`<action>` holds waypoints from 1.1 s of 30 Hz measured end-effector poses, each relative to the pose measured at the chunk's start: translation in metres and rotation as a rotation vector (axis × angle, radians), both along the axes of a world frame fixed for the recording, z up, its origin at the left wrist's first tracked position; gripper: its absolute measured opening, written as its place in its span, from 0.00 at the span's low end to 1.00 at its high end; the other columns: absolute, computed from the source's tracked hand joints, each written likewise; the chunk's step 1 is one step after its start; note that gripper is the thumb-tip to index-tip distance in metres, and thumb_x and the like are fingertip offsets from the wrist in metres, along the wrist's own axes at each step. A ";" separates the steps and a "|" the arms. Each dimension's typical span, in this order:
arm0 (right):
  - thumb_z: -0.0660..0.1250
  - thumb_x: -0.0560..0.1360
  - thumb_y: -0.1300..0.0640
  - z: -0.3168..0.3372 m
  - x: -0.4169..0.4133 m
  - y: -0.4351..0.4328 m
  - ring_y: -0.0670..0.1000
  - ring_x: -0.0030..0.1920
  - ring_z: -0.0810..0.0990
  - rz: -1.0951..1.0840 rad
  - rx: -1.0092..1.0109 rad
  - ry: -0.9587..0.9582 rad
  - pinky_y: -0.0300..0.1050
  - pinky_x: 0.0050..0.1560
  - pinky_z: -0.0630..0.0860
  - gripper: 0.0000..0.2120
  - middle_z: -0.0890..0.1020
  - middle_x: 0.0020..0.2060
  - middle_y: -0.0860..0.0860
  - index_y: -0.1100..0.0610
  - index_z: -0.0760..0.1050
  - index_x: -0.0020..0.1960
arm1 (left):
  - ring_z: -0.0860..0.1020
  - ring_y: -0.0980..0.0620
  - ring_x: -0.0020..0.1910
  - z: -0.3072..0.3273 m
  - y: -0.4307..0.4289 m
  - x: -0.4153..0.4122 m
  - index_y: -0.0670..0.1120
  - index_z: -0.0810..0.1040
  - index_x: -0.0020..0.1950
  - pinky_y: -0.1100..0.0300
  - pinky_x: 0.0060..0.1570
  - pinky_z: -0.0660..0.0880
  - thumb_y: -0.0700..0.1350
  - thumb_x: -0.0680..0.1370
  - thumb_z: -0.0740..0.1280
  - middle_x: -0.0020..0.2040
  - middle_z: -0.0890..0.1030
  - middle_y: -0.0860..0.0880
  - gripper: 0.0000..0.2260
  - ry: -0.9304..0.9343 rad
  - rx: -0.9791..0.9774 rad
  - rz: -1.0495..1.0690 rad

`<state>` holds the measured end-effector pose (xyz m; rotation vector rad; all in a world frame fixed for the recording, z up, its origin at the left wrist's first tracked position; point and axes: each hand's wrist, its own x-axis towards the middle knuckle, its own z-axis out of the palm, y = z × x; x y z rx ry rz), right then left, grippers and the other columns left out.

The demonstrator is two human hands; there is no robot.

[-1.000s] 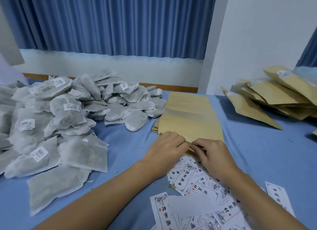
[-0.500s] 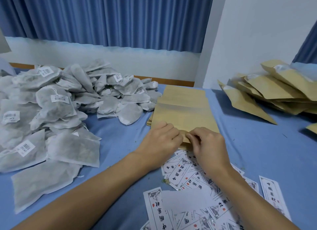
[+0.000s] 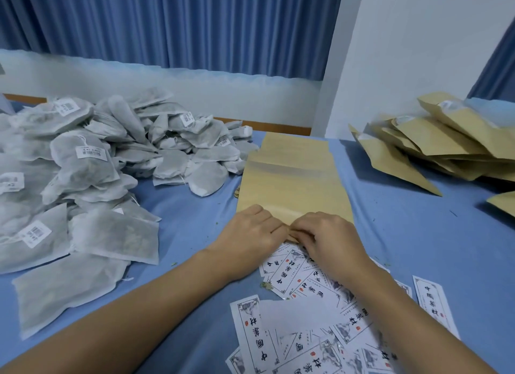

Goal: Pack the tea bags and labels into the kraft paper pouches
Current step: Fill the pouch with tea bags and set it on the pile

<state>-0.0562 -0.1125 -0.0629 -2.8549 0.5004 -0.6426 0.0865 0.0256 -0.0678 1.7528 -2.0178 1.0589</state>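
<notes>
Right in front of the 2 hands, a stack of flat kraft pouches [image 3: 295,148] lies on the blue table cover [image 3: 404,234], its long side running away from me. On my feed the left hand [image 3: 250,231] and the right hand [image 3: 331,240] sit side by side at the near edge of the top pouch [image 3: 292,189], knuckles almost touching. Both have their fingers curled down onto that edge, and the paper between them looks puckered, so I read both as pinching the top pouch's near lip. The thumbs are hidden under the hands, so I cannot tell how deep the grip goes.

Under the right wrist and forearm, and spreading toward me, lie the labels [image 3: 295,279]. They are white slips with black characters and small red seals, overlapping loosely, and the farthest reach the pouch edge just below the fingers. A lone label [image 3: 432,304] sits just outside the right forearm.

Left of the left hand, and beyond it, the tea bags [image 3: 83,167] form a big loose heap of grey-white sachets, several with barcode stickers. The nearest ones lie flat beside the left forearm. Far to the right of the right hand, apart from the stack, a heap of bulging kraft pouches [image 3: 446,139] leans in a slanted pile. Behind everything hang blue curtains [image 3: 167,25] beside a white wall [image 3: 418,39].
</notes>
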 end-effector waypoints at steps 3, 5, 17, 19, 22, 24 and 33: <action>0.63 0.81 0.51 0.001 0.002 0.002 0.54 0.41 0.80 -0.045 -0.035 -0.062 0.51 0.41 0.76 0.10 0.82 0.43 0.46 0.52 0.82 0.48 | 0.76 0.47 0.33 0.005 0.000 -0.003 0.44 0.80 0.38 0.55 0.36 0.75 0.33 0.72 0.70 0.36 0.80 0.49 0.07 0.039 -0.025 0.002; 0.65 0.81 0.55 0.001 0.002 0.001 0.57 0.38 0.79 -0.051 -0.038 -0.157 0.54 0.39 0.76 0.09 0.81 0.42 0.49 0.56 0.81 0.47 | 0.78 0.46 0.35 0.009 0.000 -0.005 0.43 0.81 0.39 0.54 0.39 0.75 0.32 0.72 0.68 0.38 0.81 0.48 0.07 0.080 -0.055 0.014; 0.70 0.77 0.63 0.000 -0.001 -0.013 0.51 0.38 0.79 -0.121 0.000 -0.474 0.48 0.39 0.77 0.04 0.82 0.41 0.47 0.56 0.81 0.46 | 0.76 0.49 0.34 0.001 -0.007 -0.015 0.47 0.78 0.37 0.59 0.44 0.73 0.34 0.67 0.71 0.34 0.77 0.51 0.08 0.050 0.097 0.091; 0.70 0.78 0.62 -0.001 0.000 -0.004 0.53 0.37 0.80 -0.094 -0.039 -0.436 0.51 0.38 0.78 0.03 0.83 0.43 0.48 0.56 0.81 0.47 | 0.77 0.48 0.36 0.003 -0.008 -0.018 0.47 0.78 0.39 0.56 0.42 0.74 0.36 0.69 0.71 0.37 0.78 0.50 0.07 0.118 0.122 0.141; 0.69 0.77 0.67 0.001 0.004 0.005 0.60 0.34 0.79 -0.073 -0.105 -0.396 0.53 0.32 0.78 0.05 0.83 0.42 0.51 0.59 0.80 0.47 | 0.77 0.46 0.37 0.005 -0.013 -0.030 0.46 0.77 0.43 0.52 0.37 0.71 0.41 0.77 0.67 0.38 0.78 0.48 0.03 0.343 0.113 0.161; 0.68 0.74 0.69 0.003 0.005 0.011 0.60 0.36 0.79 -0.072 -0.080 -0.340 0.53 0.33 0.78 0.09 0.83 0.45 0.52 0.58 0.80 0.50 | 0.78 0.42 0.42 0.004 -0.022 -0.035 0.45 0.77 0.47 0.52 0.41 0.68 0.42 0.78 0.63 0.42 0.80 0.46 0.03 0.394 0.190 0.253; 0.60 0.68 0.67 0.010 0.000 -0.005 0.58 0.39 0.76 -0.416 -0.103 0.021 0.46 0.32 0.67 0.20 0.78 0.40 0.48 0.49 0.71 0.55 | 0.79 0.41 0.47 0.006 -0.055 -0.027 0.48 0.73 0.54 0.54 0.41 0.62 0.49 0.83 0.56 0.48 0.81 0.46 0.09 0.460 0.294 0.420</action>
